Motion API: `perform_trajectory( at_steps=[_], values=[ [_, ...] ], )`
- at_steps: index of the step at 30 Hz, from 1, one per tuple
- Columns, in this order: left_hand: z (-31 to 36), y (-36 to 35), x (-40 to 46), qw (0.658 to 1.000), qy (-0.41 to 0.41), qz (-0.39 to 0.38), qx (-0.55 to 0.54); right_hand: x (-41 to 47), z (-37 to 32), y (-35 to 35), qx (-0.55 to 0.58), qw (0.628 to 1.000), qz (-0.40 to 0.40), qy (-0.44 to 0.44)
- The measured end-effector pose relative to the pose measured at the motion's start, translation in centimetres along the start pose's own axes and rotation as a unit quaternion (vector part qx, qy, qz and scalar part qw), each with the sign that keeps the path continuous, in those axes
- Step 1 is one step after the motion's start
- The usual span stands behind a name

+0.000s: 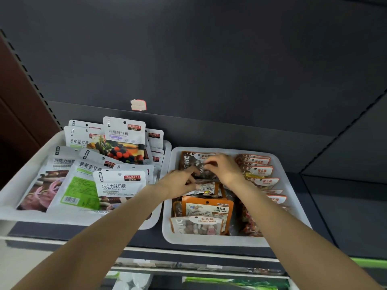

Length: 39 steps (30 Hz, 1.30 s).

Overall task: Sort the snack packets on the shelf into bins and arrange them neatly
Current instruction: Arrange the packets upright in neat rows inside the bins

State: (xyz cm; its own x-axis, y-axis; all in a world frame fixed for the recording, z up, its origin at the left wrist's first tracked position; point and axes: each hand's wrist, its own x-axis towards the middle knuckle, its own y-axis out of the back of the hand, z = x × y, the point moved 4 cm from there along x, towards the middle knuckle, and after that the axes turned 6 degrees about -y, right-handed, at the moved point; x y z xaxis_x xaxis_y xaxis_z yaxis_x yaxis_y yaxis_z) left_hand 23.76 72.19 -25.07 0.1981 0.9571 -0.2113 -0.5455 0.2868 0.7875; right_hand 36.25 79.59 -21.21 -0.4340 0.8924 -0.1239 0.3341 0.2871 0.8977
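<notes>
- While both arms reach over the shelf edge into the right-hand bin, the left hand (181,181) has its fingers curled onto a brown stone-candy packet (195,164) standing toward the back of that bin, thumb and fingers pinching its lower part.
- The right hand (223,166) grips the same packet from the other side, fingertips bent over its top edge; motion blur hides the exact finger placement.
- That packet stands upright, tilted slightly back, at the rear left of the right white bin (278,164).
- In front of it in the same bin lie more packets of the same kind: an orange stone-candy packet (211,208) with its back label showing, and a clear-windowed stone-candy packet (196,226) at the bin's front edge.
- Along the right side of this bin a row of brown packets with orange labels (261,171) overlaps from back to front.
- The left white bin (12,195) sits just beside the right one and holds silver-white ZIRANPEI packets in a loose heap.
- Among them, a berry-picture packet (124,141) stands at the back, a chocolate milk-candy packet (120,185) leans at the front, and a green-backed packet (81,193) lies face down beside it.
- Both bins rest on a dark shelf (326,216), and a torn red-edged sticker (138,105) clings to the dark back panel above.
</notes>
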Motion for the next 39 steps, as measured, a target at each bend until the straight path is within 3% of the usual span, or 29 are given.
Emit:
perform_trajectory(
  at_steps=[2, 7, 14, 16, 19, 21, 25, 31, 34, 36, 39],
  values=[
    [-0.2, 0.0, 0.0, 1.0, 0.001, -0.001, -0.003, 0.1, 0.3, -0.5, 0.02, 0.999, -0.037, 0.003],
    [-0.2, 0.0, 0.1, 1.0, 0.014, 0.006, 0.005, 0.3, 4.2, 0.9, -0.082, 0.993, 0.026, -0.08],
    [0.6, 1.0, 1.3, 0.991, 0.048, 0.055, 0.11, 1.2, 1.4, 0.1, -0.026, 0.999, -0.001, 0.031],
    [1.4, 1.3, 1.3, 0.984, 0.049, 0.09, 0.145, 1.6, 1.7, 0.1, 0.004, 0.999, -0.001, 0.039],
    [2.1, 2.2, 1.1, 0.959, 0.029, 0.208, 0.189, 1.8, 2.6, 0.4, 0.004, 0.999, -0.012, 0.035],
    [1.6, 2.9, 1.2, 0.946, 0.057, 0.247, 0.204, 1.6, 3.0, 0.5, 0.01, 0.999, -0.03, 0.029],
    [0.9, 3.6, 1.5, 0.945, 0.094, 0.252, 0.185, 0.1, 4.3, 1.1, 0.032, 0.999, -0.012, 0.034],
    [0.8, 3.4, 0.8, 0.974, 0.04, 0.217, 0.048, -1.5, 4.9, -0.4, 0.093, 0.984, -0.131, 0.072],
    [0.6, 3.3, 0.0, 0.977, -0.013, 0.21, -0.017, -0.7, 4.0, -0.9, 0.096, 0.988, -0.103, 0.062],
    [0.7, 3.0, -0.5, 0.986, -0.037, 0.16, -0.011, 0.0, 3.5, -1.2, 0.064, 0.994, -0.08, 0.031],
    [0.6, 2.3, -0.4, 0.996, -0.006, 0.082, 0.033, 1.0, 3.5, -1.3, 0.018, 0.998, -0.047, -0.025]
  ],
)
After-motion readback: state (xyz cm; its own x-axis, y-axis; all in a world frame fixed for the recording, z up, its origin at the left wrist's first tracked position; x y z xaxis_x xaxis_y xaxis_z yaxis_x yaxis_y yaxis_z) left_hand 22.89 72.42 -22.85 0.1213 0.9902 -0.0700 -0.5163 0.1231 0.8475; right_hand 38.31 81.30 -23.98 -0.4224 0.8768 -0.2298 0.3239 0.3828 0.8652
